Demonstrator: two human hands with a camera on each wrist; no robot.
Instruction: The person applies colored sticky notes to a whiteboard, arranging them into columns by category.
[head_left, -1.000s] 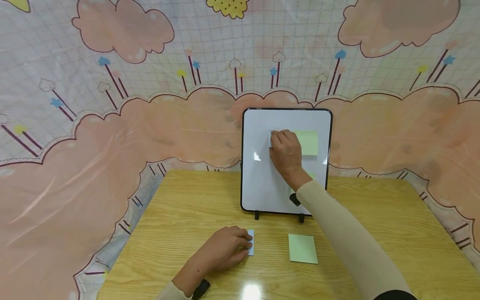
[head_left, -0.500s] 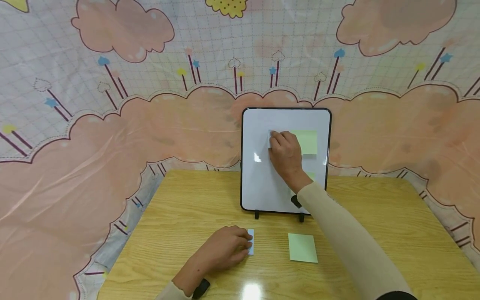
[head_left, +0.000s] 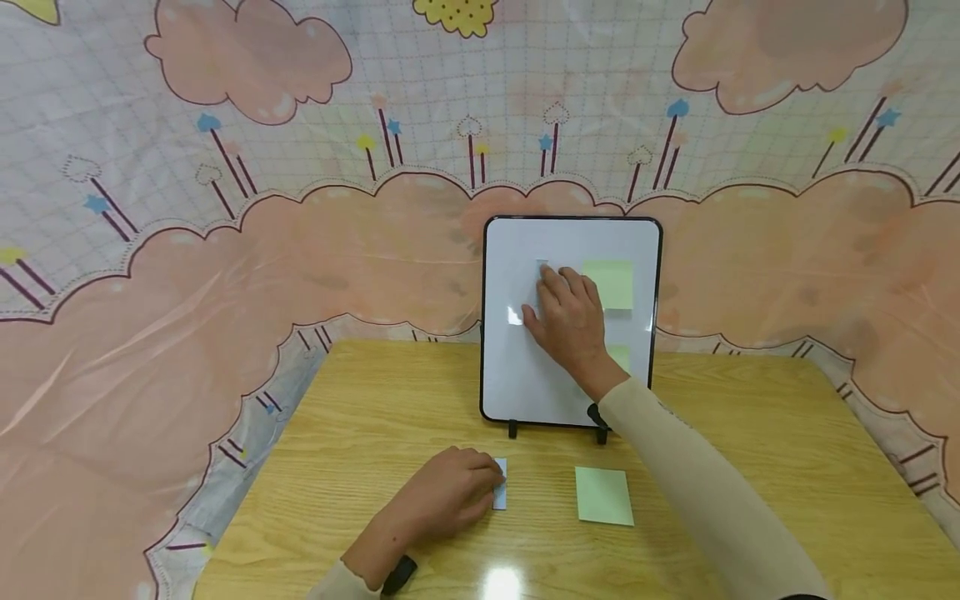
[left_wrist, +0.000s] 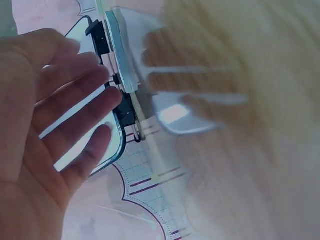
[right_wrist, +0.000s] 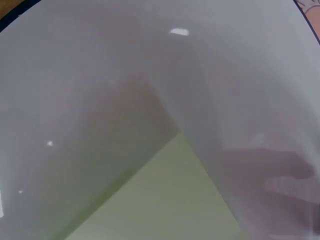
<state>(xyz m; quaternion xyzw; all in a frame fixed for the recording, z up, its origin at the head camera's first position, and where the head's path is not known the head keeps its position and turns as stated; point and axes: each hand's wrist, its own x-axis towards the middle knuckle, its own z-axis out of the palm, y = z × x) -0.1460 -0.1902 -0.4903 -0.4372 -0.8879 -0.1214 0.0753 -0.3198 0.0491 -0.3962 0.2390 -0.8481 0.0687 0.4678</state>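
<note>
My right hand (head_left: 572, 321) lies against the upper middle of the whiteboard (head_left: 510, 367), thumb spread away from the fingers. Its fingertips touch a pale blue sticky note (head_left: 542, 264), mostly hidden behind the hand. Beside it on the board is a green sticky note (head_left: 613, 285), with another green note (head_left: 619, 356) lower down, partly covered by the wrist. On the table, my left hand (head_left: 450, 492) has loosely bent fingers at the left side of a pale blue sticky note pad (head_left: 500, 493). That pad (left_wrist: 121, 52) appears just beyond the fingertips in the left wrist view.
A green sticky note pad (head_left: 604, 497) lies on the wooden table (head_left: 375, 400), right of the blue one. Small black feet (head_left: 513, 429) hold the whiteboard upright. Behind it hangs a printed cloth (head_left: 360, 258) with clouds.
My right hand's curled fingers have loosened and straightened, and the thumb has moved out to the left on the board. The left hand stays nearly in place.
</note>
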